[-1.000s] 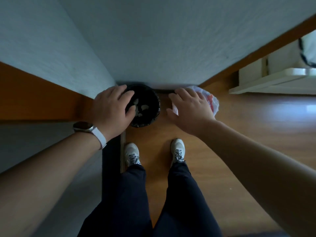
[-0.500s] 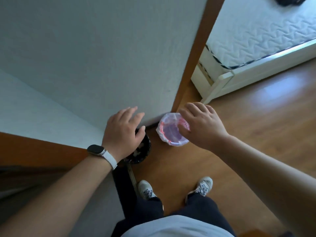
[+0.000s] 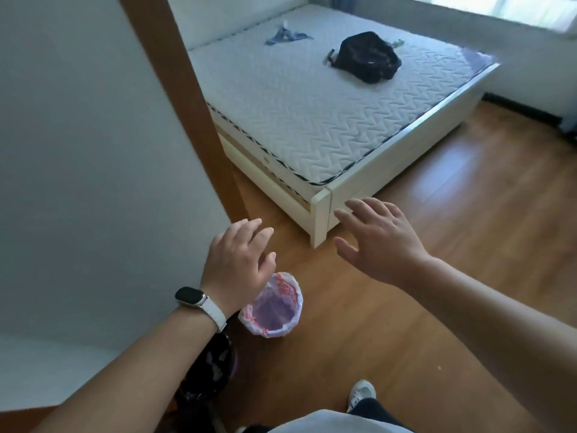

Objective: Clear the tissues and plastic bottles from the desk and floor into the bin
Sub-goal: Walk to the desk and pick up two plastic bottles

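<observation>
With both the left hand [image 3: 239, 270] and right hand [image 3: 379, 242] spread and empty, next look for litter: none shows here, and the bin [image 3: 274, 307], seemingly empty, stands below.

Left hand [image 3: 237, 270] and right hand [image 3: 379, 245] outstretched, fingers spread, empty.

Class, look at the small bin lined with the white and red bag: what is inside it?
The small bin shows only its liner's purplish inside; no tissues or bottles are visible. The left hand covers its near-left rim, so that corner cannot be seen.
</observation>
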Motion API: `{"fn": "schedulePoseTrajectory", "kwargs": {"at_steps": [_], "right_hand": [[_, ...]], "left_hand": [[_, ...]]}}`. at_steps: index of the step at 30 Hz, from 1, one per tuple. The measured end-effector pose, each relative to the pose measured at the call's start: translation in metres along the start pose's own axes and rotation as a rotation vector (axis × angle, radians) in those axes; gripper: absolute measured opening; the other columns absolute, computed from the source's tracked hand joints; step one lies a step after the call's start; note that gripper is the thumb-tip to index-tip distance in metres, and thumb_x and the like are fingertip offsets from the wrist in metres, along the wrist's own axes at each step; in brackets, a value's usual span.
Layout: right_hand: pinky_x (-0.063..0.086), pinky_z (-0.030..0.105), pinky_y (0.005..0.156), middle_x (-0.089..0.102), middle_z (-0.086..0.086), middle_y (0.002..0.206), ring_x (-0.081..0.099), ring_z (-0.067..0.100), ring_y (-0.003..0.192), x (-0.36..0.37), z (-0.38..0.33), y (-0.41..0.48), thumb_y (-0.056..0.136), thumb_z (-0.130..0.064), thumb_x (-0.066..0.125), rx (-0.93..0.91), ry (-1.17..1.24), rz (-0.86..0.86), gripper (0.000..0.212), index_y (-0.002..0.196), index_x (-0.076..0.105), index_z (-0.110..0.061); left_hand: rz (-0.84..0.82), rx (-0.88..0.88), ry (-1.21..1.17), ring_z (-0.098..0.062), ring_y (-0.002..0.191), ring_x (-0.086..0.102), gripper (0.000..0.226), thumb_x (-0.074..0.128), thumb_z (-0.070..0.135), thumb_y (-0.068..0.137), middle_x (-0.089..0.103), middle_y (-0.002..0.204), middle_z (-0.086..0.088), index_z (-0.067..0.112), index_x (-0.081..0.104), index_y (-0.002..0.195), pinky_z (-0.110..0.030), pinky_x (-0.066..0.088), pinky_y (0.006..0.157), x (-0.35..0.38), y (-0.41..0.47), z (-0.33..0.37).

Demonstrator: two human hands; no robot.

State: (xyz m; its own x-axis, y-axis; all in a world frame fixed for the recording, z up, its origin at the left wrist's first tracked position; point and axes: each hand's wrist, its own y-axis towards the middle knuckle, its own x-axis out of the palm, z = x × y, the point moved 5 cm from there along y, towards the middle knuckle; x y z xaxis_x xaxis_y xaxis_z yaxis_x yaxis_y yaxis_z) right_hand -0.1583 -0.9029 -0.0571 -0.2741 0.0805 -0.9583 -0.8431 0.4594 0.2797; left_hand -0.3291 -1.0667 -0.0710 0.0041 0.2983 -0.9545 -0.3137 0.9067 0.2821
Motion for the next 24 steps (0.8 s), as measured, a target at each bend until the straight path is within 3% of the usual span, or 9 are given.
{"fn": "schedulePoseTrajectory", "kwargs": {"at_steps": [11,24], "right_hand": [[0.040,0.043,0.101,0.057,0.003,0.127,0.051,0.027,0.121,-0.057,0.169,-0.045,0.086,-0.053,0.044,0.176,-0.056,0.079,0.054,0.127,0.057,-0.020],[0.038,0.040,0.099,0.059,0.003,0.125,0.050,0.026,0.117,-0.084,0.273,-0.070,0.086,-0.051,0.049,0.395,-0.121,0.202,0.051,0.123,0.061,-0.019]], "left_hand": [[0.079,0.180,-0.004,-0.029,0.120,0.054,0.042,0.053,0.039,0.085,0.060,0.127,-0.007,0.019,0.059,0.121,-0.051,0.044,0.096,0.014,0.124,0.156],[0.066,0.439,-0.105,-0.029,0.123,0.052,0.047,0.047,0.046,0.088,0.060,0.130,-0.004,0.018,0.061,0.124,-0.048,0.044,0.097,0.044,0.245,0.253]]}}
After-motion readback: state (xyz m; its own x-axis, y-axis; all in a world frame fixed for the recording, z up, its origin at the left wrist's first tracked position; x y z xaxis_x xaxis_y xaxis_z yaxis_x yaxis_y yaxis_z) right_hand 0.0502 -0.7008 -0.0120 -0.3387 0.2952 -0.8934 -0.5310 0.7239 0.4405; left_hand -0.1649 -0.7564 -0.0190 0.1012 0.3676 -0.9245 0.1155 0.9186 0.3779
